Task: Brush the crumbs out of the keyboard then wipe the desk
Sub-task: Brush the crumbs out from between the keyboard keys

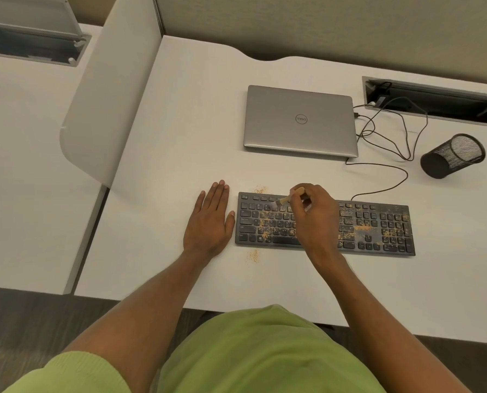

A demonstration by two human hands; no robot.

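The small wooden-handled brush (287,198) is pinched in the right hand (314,214), fingers curled round the handle, its pale bristles tilted down and to the left onto the upper key rows. Right under that grip lies the black keyboard (378,228), flat on the white desk (180,137), with orange crumbs (276,224) scattered over the keys on both sides of the hand, thicker toward the right of it. Just left of the bristles, off the keyboard's top edge, sits a small crumb patch (260,190); another crumb patch (253,255) lies on the desk below and left of the grip. Further left, the left hand (208,222) rests flat, fingers straight, just beside the keyboard's left end; whether it touches I cannot tell. Beyond the grip sits a closed Dell laptop (300,120). To the far right of it, a keyboard cable (384,180) loops away, and a black mesh pen cup (452,156) lies tipped on its side.
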